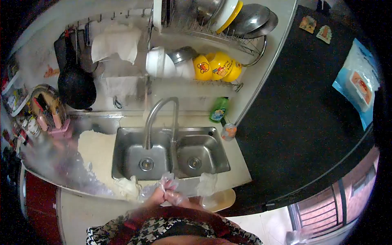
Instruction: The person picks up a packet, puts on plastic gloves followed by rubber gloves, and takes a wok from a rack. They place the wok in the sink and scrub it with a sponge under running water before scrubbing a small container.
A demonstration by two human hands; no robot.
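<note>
Both hands are close together at the sink's front edge, with thin clear plastic about them. My left hand (158,196) reaches up from the left, its fingers stretched out inside a loose, crinkled clear plastic glove (168,179). Across it from the right comes my right hand (176,198), fingers closed on the glove near the left hand's palm; shiny plastic covers this hand too. Finer finger detail is blurred. Just beyond is the double steel sink (174,163), with a curved faucet (153,118) over its left basin.
White cloths (128,188) (207,183) hang over the counter edge, beside a tan plastic container (220,200). A green detergent bottle (219,109) and a can (229,132) stand behind the sink. Bowls (220,67) fill the rack above. A blue-white wipes pack (359,85) lies on the dark counter.
</note>
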